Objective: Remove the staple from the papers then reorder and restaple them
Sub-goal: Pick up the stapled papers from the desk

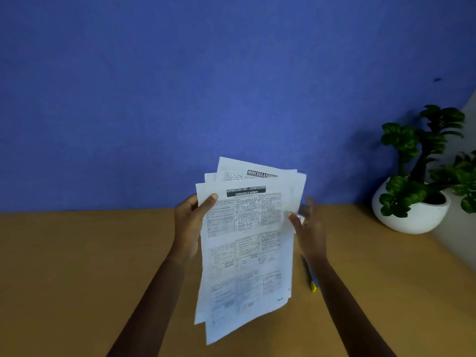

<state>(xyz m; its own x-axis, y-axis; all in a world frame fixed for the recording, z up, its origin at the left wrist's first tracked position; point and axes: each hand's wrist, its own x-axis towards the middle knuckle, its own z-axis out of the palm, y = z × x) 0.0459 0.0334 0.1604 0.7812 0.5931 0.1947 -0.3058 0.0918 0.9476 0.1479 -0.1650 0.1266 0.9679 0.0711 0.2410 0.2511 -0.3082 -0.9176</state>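
Several printed white papers [247, 248] are fanned out and held upright above the table. My left hand [190, 222] grips their upper left edge, thumb across the front sheet. My right hand [309, 228] is at the right edge of the papers with fingers spread and blurred; whether it grips a sheet I cannot tell. The front sheet has a dark heading band, and a sheet behind sticks out higher. No staple is visible. A small blue object [303, 202] peeks out behind my right hand; I cannot identify it.
A wooden table [90, 253] stretches below a blue wall. A blue and yellow pen-like tool [310, 276] lies on the table under my right forearm. A white pot with a green plant [414, 202] stands at the back right.
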